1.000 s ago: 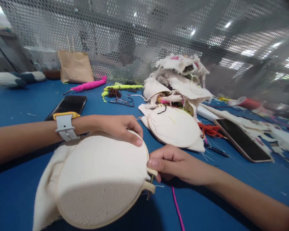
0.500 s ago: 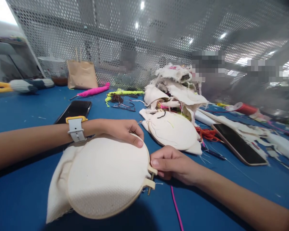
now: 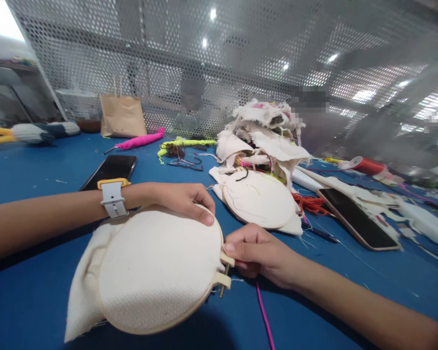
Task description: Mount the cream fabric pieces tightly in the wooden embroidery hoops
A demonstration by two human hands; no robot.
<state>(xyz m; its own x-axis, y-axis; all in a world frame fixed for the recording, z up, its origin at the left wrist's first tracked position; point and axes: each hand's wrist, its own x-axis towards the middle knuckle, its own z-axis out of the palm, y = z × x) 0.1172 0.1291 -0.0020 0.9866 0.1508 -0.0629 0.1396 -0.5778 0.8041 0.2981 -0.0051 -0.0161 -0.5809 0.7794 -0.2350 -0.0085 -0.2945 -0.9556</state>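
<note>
Legible texts, labels, brands, numbers, signs: none. Paper bag [image 3: 122, 116], upper left of the frame: no lettering readable. Spool of red thread [image 3: 368, 166], right of the frame: no label readable. Phone [image 3: 357, 218], right: no characters readable.

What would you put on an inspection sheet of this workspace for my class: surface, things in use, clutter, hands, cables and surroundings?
Surface: blue tabletop, flecked with pale scraps.
Things in use: round, pale wooden embroidery hoop holding off-white woven cloth; metal screw at the hoop's split.
Clutter: frayed cream fabric heap, second round cream-covered hoop, black rectangular phone, second dark-screened phone, red thread spool, pink yarn bundle.
Hands: left hand holds the wooden hoop's far edge; right hand pinches beside the screw.
Cables: nothing certain; a thin pale strand at right is unclear.
Surroundings: grey perforated screen behind; brown paper bag before it.
</note>
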